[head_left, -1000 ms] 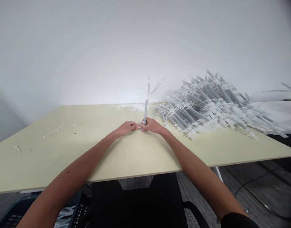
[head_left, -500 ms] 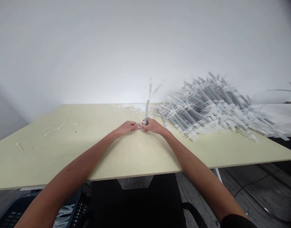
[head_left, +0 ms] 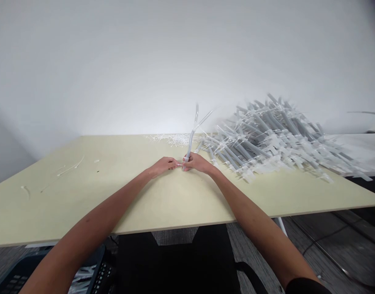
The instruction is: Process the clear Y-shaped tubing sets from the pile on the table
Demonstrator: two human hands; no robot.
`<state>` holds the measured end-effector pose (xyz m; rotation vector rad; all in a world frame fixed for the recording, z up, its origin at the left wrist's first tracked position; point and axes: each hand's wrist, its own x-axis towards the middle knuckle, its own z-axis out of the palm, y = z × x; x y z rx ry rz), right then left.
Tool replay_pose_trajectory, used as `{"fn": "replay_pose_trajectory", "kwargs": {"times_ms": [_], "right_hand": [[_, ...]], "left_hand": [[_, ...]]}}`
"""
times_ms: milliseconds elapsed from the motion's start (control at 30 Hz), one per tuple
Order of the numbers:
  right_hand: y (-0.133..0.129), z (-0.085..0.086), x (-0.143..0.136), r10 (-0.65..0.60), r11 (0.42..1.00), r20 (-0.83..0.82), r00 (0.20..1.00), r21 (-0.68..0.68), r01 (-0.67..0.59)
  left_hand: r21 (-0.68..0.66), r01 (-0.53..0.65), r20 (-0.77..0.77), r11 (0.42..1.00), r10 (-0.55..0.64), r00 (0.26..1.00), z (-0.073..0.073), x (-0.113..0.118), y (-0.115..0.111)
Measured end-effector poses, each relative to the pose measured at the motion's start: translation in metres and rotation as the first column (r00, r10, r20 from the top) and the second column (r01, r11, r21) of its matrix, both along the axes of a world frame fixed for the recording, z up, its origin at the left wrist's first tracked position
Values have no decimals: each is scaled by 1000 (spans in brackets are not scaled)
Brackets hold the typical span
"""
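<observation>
While the right hand [head_left: 196,162] clasps the tube [head_left: 190,142], seemingly to steady it, the left hand [head_left: 165,165] pinches a strip [head_left: 179,165].

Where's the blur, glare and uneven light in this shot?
Head view: pile of gray tubes smeared along its top and right; head view: branched tube glints near its fuzzy tips; head view: wall brightest just above the table, top-right corner dark; head view: basket dim, lower left.
</observation>
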<state>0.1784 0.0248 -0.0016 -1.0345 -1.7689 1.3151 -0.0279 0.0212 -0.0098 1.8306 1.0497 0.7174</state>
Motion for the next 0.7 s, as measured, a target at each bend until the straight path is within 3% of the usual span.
{"fn": "replay_pose_trajectory", "kwargs": {"times_ms": [700], "right_hand": [[-5, 3, -2, 26, 998, -57, 998, -64, -30]], "left_hand": [[14, -23, -25, 1000, 23, 999, 5, 1, -5]]}}
